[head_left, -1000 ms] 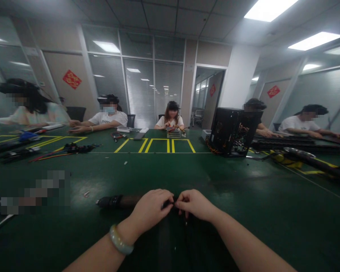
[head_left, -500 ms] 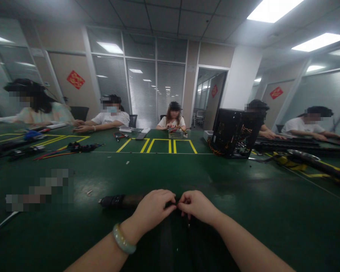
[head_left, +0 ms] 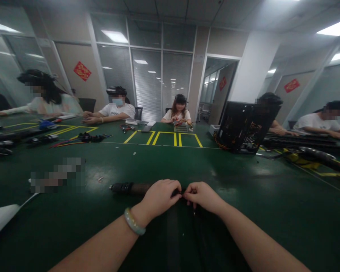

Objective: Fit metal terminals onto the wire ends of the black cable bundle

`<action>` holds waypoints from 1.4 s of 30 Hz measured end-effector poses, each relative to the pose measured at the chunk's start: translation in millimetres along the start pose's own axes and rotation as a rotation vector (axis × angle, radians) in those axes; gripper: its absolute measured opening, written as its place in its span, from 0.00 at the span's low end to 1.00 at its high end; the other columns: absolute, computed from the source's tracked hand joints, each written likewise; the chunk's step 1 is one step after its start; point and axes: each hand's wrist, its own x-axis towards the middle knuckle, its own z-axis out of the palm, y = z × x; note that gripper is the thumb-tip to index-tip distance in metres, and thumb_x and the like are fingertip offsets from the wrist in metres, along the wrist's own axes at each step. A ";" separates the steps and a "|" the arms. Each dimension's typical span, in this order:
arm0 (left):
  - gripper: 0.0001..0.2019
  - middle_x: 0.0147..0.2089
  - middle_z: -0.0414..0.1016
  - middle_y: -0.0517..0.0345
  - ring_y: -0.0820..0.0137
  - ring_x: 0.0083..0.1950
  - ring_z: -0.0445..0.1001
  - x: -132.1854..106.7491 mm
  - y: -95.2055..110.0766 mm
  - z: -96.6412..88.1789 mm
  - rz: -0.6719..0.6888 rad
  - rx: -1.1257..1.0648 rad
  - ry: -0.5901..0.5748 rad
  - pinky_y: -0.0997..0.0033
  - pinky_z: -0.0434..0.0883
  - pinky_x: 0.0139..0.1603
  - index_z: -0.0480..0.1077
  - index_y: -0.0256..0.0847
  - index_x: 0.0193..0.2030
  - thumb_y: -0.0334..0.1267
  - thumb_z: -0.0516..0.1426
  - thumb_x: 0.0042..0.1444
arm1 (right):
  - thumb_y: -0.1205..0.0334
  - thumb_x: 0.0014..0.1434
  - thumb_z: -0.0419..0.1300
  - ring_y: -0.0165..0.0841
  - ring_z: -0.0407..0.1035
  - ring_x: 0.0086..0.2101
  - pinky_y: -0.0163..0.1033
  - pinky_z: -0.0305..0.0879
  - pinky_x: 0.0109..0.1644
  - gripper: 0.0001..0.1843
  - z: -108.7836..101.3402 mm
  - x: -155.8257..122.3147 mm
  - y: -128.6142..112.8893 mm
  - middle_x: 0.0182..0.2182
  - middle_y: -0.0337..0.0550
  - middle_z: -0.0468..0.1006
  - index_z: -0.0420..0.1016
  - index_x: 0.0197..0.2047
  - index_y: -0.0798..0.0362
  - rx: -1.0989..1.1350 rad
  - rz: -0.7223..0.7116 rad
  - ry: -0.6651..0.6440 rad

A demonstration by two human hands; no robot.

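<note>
A dark cylindrical tool-like thing [head_left: 140,188], with a black ribbed collar and a small metal tip at its left end, lies across the green table. My left hand [head_left: 163,196], a jade-coloured bangle at its wrist, curls over the right end of this cylinder and hides it. Close beside it, my right hand [head_left: 202,196] has thumb and forefinger pinched together. Whatever sits between those fingertips is too small and dark to name. Just below the right fingers, a thin dark cord-like thing [head_left: 194,213] with a bright spot hangs or lies toward me.
At the far right of the table stands a black computer case [head_left: 240,126]. Cables [head_left: 85,138] and dark parts lie left, near yellow tape outlines [head_left: 164,133]. A blurred-out item [head_left: 58,175] and a white sheet [head_left: 1,219] are at near left. Several people sit around the table.
The camera view has tilted and turned, so everything sits shifted in the picture. Both hands keep nearly the same pose at the cylinder's right end. More of the white sheet shows.
</note>
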 end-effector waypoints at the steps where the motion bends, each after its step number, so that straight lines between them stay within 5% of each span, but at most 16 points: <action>1: 0.04 0.40 0.74 0.60 0.66 0.42 0.72 0.0 0.4 -0.2 0.002 0.004 -0.001 0.65 0.66 0.44 0.69 0.44 0.42 0.36 0.58 0.59 | 0.57 0.57 0.61 0.26 0.69 0.20 0.26 0.60 0.21 0.10 0.0 0.1 -0.2 0.25 0.40 0.79 0.74 0.34 0.56 0.011 -0.002 -0.001; 42: 0.06 0.42 0.73 0.61 0.66 0.44 0.71 -1.0 2.0 -2.6 0.019 -0.006 -0.003 0.64 0.66 0.46 0.68 0.44 0.42 0.34 0.57 0.58 | 0.55 0.56 0.63 0.27 0.71 0.21 0.27 0.61 0.22 0.12 -7.9 0.9 0.6 0.25 0.39 0.78 0.71 0.33 0.57 0.123 0.007 -0.078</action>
